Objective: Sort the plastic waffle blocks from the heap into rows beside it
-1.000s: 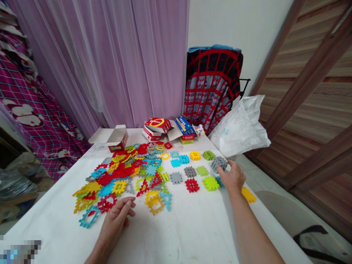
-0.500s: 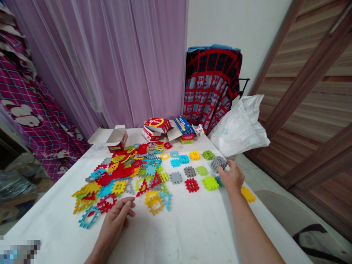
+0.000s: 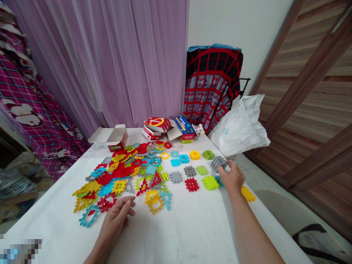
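My right hand (image 3: pixel 231 176) is closed on a stack of grey notched building tiles (image 3: pixel 218 164) at the table's right side. Part of a blue tile (image 3: pixel 219 180) shows just below it, and a yellow tile (image 3: pixel 248 194) lies beyond my forearm. My left hand (image 3: pixel 121 213) rests on the cloth with loosely curled fingers, holding nothing. Close to it are a red tile with a round hole (image 3: pixel 107 202), a blue ring-shaped tile (image 3: pixel 89 216) and a yellow tile (image 3: pixel 154 201). Between my hands sit a lime green tile (image 3: pixel 210 182) and a red window tile (image 3: pixel 191 184).
A heap of mixed tiles (image 3: pixel 123 169) covers the left of the white-clothed table (image 3: pixel 176 234). Along the back stand an open carton (image 3: pixel 118 141), red boxes (image 3: pixel 156 125) and a blue box (image 3: pixel 184 125). A white plastic bag (image 3: pixel 239 128) bulges at the right edge.
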`<state>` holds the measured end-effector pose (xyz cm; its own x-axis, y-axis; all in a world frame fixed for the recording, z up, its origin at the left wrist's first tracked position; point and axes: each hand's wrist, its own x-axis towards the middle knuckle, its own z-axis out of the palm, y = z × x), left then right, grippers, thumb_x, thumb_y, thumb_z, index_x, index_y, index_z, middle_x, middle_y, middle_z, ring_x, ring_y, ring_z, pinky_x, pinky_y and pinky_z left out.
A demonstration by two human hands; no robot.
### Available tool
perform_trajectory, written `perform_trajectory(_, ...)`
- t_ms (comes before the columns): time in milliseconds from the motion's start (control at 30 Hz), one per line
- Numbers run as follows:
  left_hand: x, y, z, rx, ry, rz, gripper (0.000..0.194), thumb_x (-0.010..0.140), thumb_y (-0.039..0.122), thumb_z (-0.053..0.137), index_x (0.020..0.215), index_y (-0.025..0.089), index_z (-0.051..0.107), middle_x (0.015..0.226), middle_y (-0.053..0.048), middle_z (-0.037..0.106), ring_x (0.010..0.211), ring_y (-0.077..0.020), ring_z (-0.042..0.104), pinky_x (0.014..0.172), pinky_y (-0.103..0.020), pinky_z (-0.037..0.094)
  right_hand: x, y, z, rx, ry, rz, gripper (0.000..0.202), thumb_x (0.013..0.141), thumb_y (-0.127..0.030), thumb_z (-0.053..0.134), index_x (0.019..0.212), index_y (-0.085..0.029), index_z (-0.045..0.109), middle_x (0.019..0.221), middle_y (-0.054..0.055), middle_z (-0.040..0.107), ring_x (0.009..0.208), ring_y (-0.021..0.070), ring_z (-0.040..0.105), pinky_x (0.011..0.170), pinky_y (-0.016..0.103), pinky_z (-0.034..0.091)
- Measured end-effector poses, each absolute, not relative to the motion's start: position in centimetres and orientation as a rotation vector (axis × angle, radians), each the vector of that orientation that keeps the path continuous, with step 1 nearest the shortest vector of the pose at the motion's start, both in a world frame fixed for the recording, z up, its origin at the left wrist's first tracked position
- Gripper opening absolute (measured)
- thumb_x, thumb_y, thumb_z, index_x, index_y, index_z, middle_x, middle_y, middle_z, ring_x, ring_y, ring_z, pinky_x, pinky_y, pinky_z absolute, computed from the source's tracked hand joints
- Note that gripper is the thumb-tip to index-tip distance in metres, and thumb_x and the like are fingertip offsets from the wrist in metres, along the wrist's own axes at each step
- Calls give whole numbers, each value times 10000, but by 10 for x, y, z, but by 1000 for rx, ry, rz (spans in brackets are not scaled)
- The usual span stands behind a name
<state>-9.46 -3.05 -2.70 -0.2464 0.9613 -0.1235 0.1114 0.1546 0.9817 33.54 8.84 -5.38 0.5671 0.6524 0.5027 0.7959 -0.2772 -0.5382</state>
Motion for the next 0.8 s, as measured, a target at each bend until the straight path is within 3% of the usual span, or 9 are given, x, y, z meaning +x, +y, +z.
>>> perform_trajectory(533, -94, -31, -25, 1076, 1551, 1190, 612, 612, 726, 673, 902, 188, 709, 767, -35, 664, 613, -160, 610, 414, -217, 427, 337, 88, -57, -1965, -1188, -329, 497, 756, -454, 526, 1125, -137, 630, 1044, 163, 679, 944, 313, 571, 811, 407, 393)
perform_trajectory(800, -91, -30, -20, 1067, 1570, 1208, 637, 555, 752, 689, 863, 196, 724, 731, -38, 670, 589, -165, 605, 397, -224, 428, 354, 91, -62, -1776, -1110, -350, 404, 809, -366, 424, 1014, -116, 666, 986, 177, 686, 927, 295, 584, 830, 406, 429)
